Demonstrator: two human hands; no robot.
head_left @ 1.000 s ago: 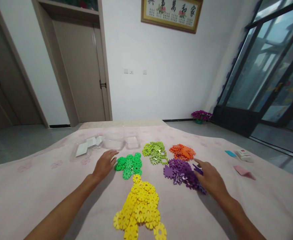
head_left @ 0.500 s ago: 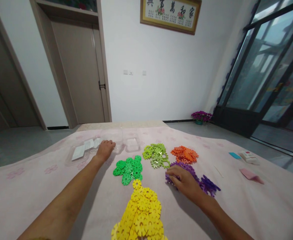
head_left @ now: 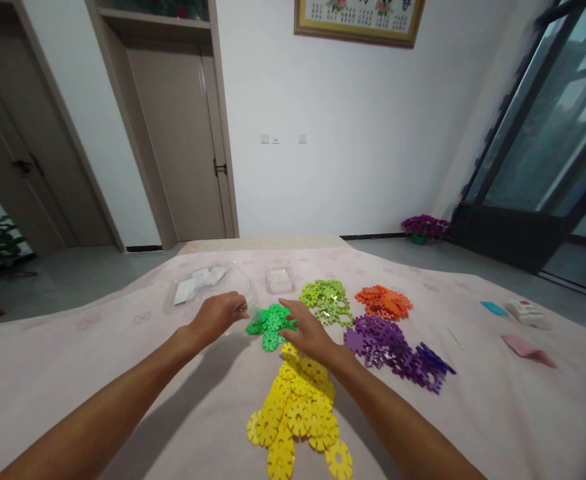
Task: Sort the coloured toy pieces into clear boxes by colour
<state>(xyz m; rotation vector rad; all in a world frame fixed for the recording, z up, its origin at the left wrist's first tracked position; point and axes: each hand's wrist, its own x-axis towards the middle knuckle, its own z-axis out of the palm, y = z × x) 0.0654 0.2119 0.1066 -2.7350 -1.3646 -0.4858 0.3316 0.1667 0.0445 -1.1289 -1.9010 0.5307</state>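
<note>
My left hand (head_left: 217,313) is closed, its fingers curled on the rim of a clear plastic container (head_left: 245,293) just left of the green pile. My right hand (head_left: 305,331) lies flat, fingers stretched out, on the right side of the pile of green snowflake pieces (head_left: 267,325). A long pile of yellow pieces (head_left: 297,410) lies nearest me, under my right forearm. Beyond are a lime pile (head_left: 329,300), an orange pile (head_left: 383,301) and a purple pile (head_left: 395,347), all on the pink cloth (head_left: 97,360).
A second small clear tub (head_left: 279,279) and a clear lid with white paper (head_left: 195,287) lie at the back. At the far right are a blue piece (head_left: 493,307), a white box (head_left: 527,312), a pink piece (head_left: 527,348) and a thin stick (head_left: 455,338). Doors and a glass wall stand behind.
My right hand left the purple pile and crossed left onto the green pile. My left hand reached back to the clear container and drew it nearer to the green pieces. The view shifted left.
</note>
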